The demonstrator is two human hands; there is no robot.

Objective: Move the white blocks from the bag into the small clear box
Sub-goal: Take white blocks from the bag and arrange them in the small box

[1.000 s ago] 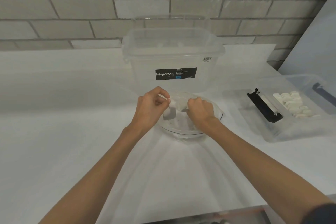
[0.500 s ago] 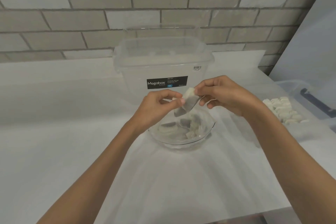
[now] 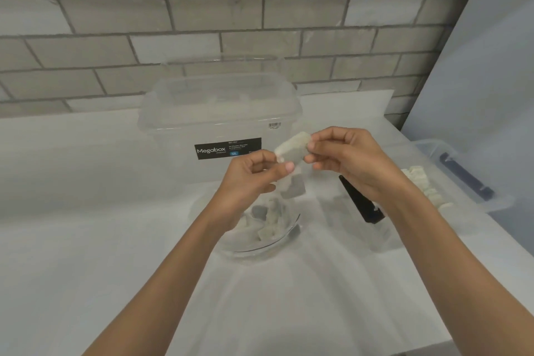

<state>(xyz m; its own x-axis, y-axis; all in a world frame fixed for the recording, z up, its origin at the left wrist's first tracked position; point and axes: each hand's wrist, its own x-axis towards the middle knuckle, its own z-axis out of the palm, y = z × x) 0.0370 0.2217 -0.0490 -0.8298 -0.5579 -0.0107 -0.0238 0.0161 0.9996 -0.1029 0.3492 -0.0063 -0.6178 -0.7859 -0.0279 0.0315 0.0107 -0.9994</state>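
Note:
A clear bag (image 3: 284, 240) sits open on the white table below my hands, with several white blocks (image 3: 267, 225) inside. My right hand (image 3: 352, 162) pinches one white block (image 3: 291, 149) above the bag. My left hand (image 3: 254, 179) pinches the bag's raised edge right under that block, and another block (image 3: 294, 189) hangs in the lifted film. The small clear box (image 3: 497, 204) stands to the right behind my right wrist and holds several white blocks (image 3: 419, 179).
A large clear lidded box (image 3: 219, 107) labelled Megabox stands behind the bag against the brick wall. The small box has a black latch (image 3: 361, 205) on its near side and a dark handle (image 3: 462, 179) on its far side. A grey panel rises at right.
My right hand rose out of the bag with a white block. Both hands now sit higher above the bag, and the left hand has lifted the bag's edge.

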